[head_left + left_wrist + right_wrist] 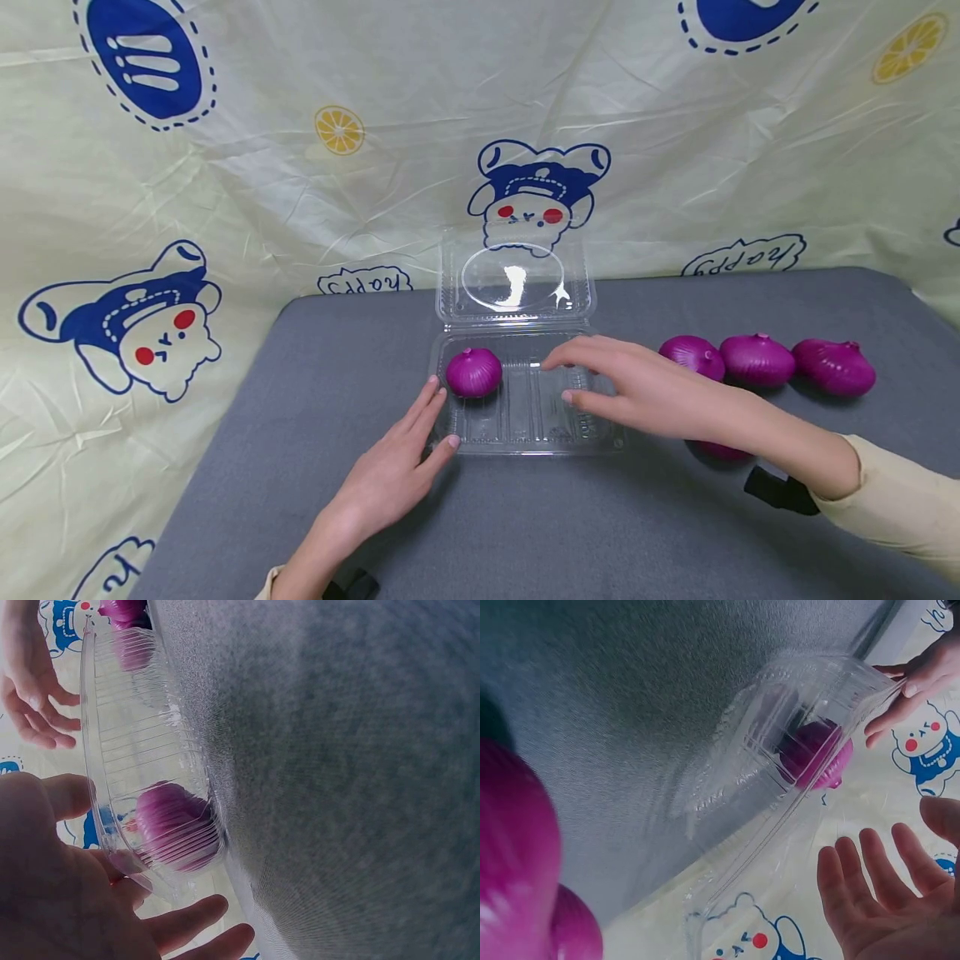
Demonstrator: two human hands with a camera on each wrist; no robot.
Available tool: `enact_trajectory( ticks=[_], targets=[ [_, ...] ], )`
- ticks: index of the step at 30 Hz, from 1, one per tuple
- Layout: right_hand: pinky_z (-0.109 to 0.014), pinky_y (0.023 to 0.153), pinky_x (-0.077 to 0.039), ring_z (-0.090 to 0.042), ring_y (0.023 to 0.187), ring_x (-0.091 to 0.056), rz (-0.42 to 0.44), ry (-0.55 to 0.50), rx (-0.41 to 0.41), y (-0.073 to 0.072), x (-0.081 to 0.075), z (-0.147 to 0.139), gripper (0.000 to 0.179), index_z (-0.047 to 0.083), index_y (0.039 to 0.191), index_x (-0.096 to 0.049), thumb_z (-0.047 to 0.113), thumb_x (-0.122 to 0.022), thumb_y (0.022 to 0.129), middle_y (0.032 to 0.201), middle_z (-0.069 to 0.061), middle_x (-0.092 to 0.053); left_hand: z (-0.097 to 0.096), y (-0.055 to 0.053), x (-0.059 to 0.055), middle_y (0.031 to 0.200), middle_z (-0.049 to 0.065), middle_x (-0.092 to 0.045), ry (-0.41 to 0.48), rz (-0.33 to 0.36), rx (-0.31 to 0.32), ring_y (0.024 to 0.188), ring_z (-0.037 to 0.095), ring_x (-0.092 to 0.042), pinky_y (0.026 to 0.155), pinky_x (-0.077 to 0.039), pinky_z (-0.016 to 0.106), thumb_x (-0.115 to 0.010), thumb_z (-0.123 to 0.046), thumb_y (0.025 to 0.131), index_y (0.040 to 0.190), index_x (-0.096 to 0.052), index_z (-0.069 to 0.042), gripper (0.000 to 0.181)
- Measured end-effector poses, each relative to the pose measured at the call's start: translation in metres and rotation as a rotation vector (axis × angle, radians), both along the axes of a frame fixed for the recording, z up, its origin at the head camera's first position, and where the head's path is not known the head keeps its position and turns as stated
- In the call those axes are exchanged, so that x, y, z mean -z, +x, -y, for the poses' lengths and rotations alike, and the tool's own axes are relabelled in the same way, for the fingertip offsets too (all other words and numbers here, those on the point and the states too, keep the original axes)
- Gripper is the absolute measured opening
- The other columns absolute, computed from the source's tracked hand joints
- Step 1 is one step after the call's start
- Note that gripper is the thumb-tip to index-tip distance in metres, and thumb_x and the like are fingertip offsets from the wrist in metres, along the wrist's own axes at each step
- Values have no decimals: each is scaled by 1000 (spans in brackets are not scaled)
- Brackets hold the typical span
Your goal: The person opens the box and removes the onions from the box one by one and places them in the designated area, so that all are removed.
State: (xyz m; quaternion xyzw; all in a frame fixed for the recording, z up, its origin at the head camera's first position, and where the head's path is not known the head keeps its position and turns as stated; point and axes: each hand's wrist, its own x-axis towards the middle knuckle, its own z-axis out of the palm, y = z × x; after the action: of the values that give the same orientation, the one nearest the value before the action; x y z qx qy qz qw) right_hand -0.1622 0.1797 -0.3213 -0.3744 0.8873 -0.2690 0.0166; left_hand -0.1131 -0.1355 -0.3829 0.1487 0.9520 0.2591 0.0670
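Note:
A clear plastic clamshell box (517,446) lies on the grey table with its lid (517,283) raised at the back. One purple onion (474,372) sits inside, at the left end of the base. My left hand (393,467) rests at the box's left edge, fingers extended, the thumb by the front left corner. Over the right half of the base hovers my right hand (637,387), fingers spread and relaxed, holding nothing. In the right wrist view the right palm (889,900) shows bare beside the box.
Right of the box, a row of purple onions (757,360) lies on the table (337,350). Another onion (723,451) is partly hidden under my right forearm. A printed cloth (247,192) hangs behind the table.

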Motion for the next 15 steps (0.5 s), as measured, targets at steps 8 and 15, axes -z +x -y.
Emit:
enact_trajectory(
  ticks=[8, 15],
  targets=[
    [-43, 96, -49, -15, 122, -53, 50, 52, -44, -12, 2, 21, 40, 24, 133, -60, 26, -68, 94, 131, 8, -58, 0, -1, 0, 163, -13, -5, 1, 27, -9, 144, 23, -27, 107, -34, 56, -48, -46, 102, 157, -28, -17, 65],
    [-45, 96, -49, -17, 123, -54, 24, 84, -67, -18, 6, 36, 41, 21, 133, -61, 27, -69, 93, 131, 5, -59, -1, -1, 0, 163, -15, -3, 2, 42, -9, 144, 24, -29, 105, -36, 57, -48, -46, 102, 156, -29, -18, 65]
  ],
)
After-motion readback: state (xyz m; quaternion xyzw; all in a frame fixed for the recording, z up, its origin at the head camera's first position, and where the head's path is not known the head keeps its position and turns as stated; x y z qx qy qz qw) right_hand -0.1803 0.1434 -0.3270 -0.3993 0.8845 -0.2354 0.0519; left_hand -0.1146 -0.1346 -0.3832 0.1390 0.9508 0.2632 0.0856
